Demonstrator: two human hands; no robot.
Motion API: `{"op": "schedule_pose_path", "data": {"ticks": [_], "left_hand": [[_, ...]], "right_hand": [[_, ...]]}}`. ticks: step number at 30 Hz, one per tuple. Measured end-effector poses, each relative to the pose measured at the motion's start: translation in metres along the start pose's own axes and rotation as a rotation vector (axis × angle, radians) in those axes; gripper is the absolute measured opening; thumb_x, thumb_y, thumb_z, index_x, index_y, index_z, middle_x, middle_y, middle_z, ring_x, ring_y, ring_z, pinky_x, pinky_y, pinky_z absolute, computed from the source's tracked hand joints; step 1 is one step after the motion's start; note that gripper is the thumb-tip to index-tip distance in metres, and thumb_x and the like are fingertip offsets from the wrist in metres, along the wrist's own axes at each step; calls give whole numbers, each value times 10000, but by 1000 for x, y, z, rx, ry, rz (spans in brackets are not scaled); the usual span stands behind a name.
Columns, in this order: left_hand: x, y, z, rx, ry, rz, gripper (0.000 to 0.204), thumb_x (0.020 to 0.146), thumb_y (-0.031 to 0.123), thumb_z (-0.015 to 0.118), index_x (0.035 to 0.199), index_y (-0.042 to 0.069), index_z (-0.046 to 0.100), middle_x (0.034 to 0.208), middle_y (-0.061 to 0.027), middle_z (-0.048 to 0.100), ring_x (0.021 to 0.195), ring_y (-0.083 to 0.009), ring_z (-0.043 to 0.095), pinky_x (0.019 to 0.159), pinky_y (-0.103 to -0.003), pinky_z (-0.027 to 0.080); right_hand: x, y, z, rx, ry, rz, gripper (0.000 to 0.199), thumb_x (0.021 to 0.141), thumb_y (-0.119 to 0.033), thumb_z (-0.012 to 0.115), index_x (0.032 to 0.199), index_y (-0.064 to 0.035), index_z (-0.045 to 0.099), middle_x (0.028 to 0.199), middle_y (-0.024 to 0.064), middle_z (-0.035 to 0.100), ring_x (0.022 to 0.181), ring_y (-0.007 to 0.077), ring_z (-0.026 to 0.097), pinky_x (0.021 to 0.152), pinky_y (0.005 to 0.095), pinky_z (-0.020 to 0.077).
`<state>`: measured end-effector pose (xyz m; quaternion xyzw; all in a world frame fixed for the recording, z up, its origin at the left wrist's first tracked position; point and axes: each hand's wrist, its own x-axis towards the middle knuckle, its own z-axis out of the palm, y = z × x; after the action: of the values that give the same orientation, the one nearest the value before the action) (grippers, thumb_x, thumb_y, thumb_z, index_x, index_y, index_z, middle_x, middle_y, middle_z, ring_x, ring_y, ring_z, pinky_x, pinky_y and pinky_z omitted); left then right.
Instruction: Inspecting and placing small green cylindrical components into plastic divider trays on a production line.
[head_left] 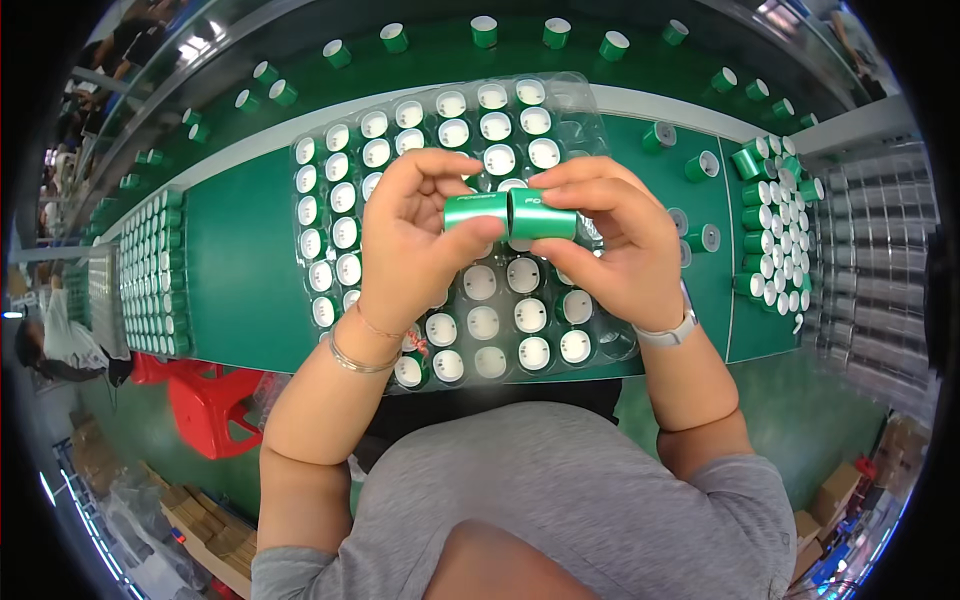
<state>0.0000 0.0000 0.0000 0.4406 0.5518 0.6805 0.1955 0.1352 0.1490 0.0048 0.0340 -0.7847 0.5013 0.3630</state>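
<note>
My left hand [402, 225] holds a shiny green cylinder [474, 208] on its side between thumb and fingers. A second green cylinder [540, 220] is pinched by my right hand [630, 235], thumb below and fingers above. The two cylinders meet end to end, with a thin dark line between them; I cannot tell whether they are joined. Both have pale print on the side. Under my hands lies a clear plastic tray [572, 95], its pockets filled with rows of upright green cylinders with white tops [495, 127]. My hands hide part of the tray.
Right of the tray, a few loose cylinders [702, 166] stand on the green table [235, 230], with a stacked pile [775, 225] beyond. A block of cylinders [155, 270] stands far left. More cylinders [484, 32] line a green belt behind. Red stools [205, 405] are at lower left.
</note>
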Motion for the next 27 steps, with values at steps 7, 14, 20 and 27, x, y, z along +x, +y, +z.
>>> {"op": "schedule_pose_path", "data": {"ticks": [7,14,20,27], "left_hand": [[9,11,1,61,140,-466,355,956,320,625,746,38,580,610,3,564,464,-48,514,430,-175,420],[15,10,5,-8,92,-655,468,980,423,536,738,26,585,581,-42,565,430,-95,546,380,-213,432],[15,11,5,0,64,-677,492,983,441,516,721,30,579,579,-47,559,433,-98,545,379,-216,431],[16,6,0,-61,110,-648,313,920,286,672,811,4,588,672,-40,603,524,-89,603,437,-205,477]], "right_hand": [[-8,-9,6,255,36,558,165,871,-100,720,956,15,637,866,65,666,725,90,637,607,213,506],[2,-13,9,155,50,718,219,950,-209,640,871,-7,612,691,28,646,545,50,591,455,171,403],[5,-12,10,125,53,764,239,953,-225,636,830,-23,600,655,16,627,515,42,571,436,174,391],[0,-5,7,173,139,658,175,918,-152,679,952,1,602,819,52,660,697,79,639,565,185,469]]}}
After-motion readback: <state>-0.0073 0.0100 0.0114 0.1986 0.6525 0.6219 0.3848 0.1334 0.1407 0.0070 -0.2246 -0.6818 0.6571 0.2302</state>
